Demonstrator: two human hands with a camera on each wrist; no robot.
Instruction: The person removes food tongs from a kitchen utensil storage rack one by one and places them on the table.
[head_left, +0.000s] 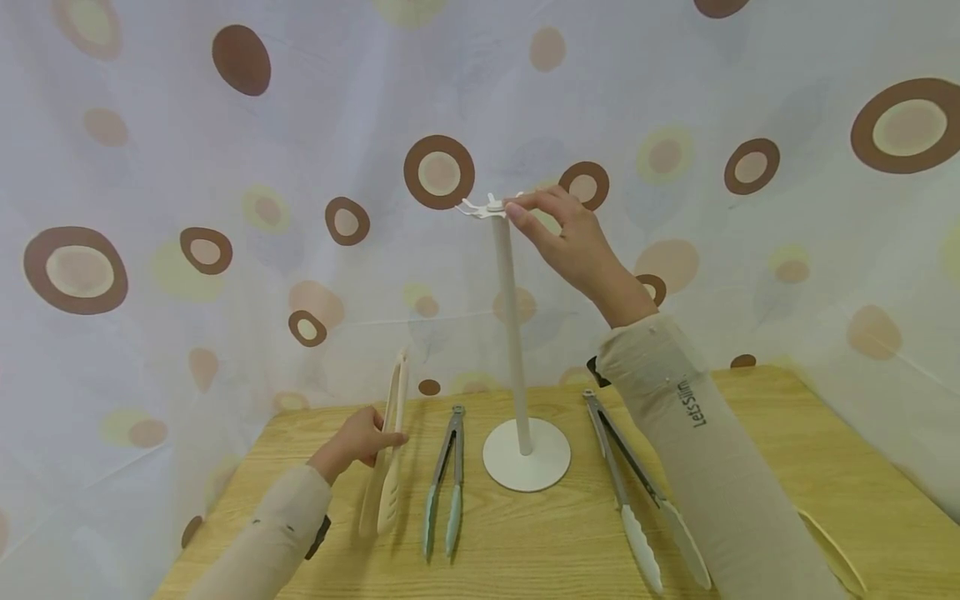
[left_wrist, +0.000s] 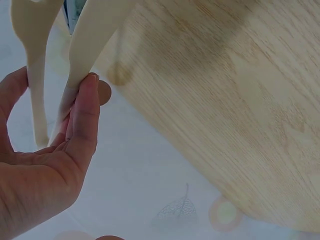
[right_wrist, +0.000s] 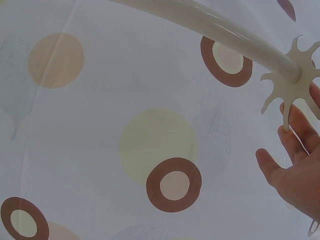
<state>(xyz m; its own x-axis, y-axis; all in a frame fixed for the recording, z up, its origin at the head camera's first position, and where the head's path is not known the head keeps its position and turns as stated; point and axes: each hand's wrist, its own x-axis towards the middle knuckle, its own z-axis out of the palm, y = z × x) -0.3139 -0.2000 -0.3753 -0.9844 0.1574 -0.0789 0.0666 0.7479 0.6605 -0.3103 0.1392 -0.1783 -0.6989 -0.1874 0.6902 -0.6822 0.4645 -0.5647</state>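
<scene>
My left hand (head_left: 363, 437) grips a pair of cream tongs (head_left: 393, 467), thumb on one arm and fingers round the other. The tongs stand steeply, their hinge end up and their heads low over the table. In the left wrist view the two arms (left_wrist: 97, 40) spread apart above the fingers. At the top of a tall white stand (head_left: 512, 325), my right hand (head_left: 573, 237) pinches the hook ring (head_left: 483, 208) between thumb and forefinger. The right wrist view shows curved prongs (right_wrist: 287, 107) round the pole's end, with the other fingers spread beside them.
Grey tongs with pale green heads (head_left: 444, 487) lie between the cream tongs and the stand's round base (head_left: 527, 475). Right of the base lie tongs with white heads (head_left: 637, 533). A pale curved item (head_left: 836, 554) shows past the right sleeve. A patterned curtain (head_left: 337, 125) hangs behind the wooden table (head_left: 540, 542).
</scene>
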